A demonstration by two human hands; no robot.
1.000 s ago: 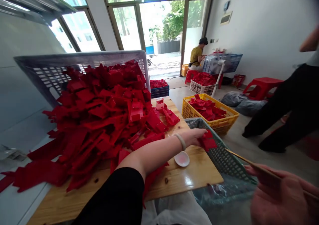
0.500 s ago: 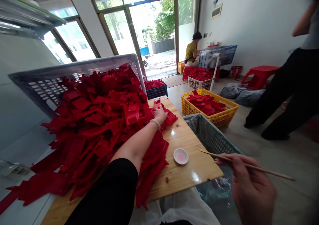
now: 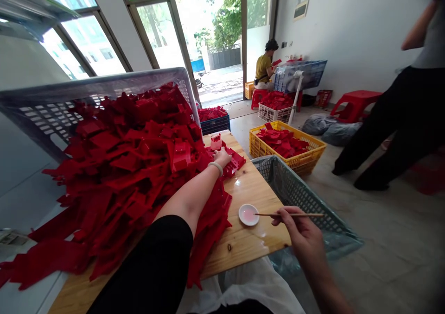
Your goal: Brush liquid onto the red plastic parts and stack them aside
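My right hand (image 3: 301,230) pinches a thin wooden stick (image 3: 306,215) held nearly level. Its pointed tip reaches the right rim of a small white dish (image 3: 244,221) with pale pink liquid in it. My left hand (image 3: 222,157), with a pale bangle at the wrist, is stretched out over red flat pieces (image 3: 237,164) at the far edge of the wooden board. Its fingers look spread on them, their tips partly lost among the red. Just beyond the fingers stands a lighter red piece (image 3: 216,141).
A large heap of red pieces (image 3: 139,166) spills from a tipped, plastic-lined crate (image 3: 31,115) onto the wooden board (image 3: 257,193). A green lined crate (image 3: 306,203) and a yellow crate (image 3: 313,159) stand right. One person (image 3: 264,66) sits far off; another (image 3: 378,115) stands right.
My right hand has moved left with the stick, bringing its tip to the dish. My left hand has shifted slightly nearer, away from the lighter red piece. The view has turned a little.
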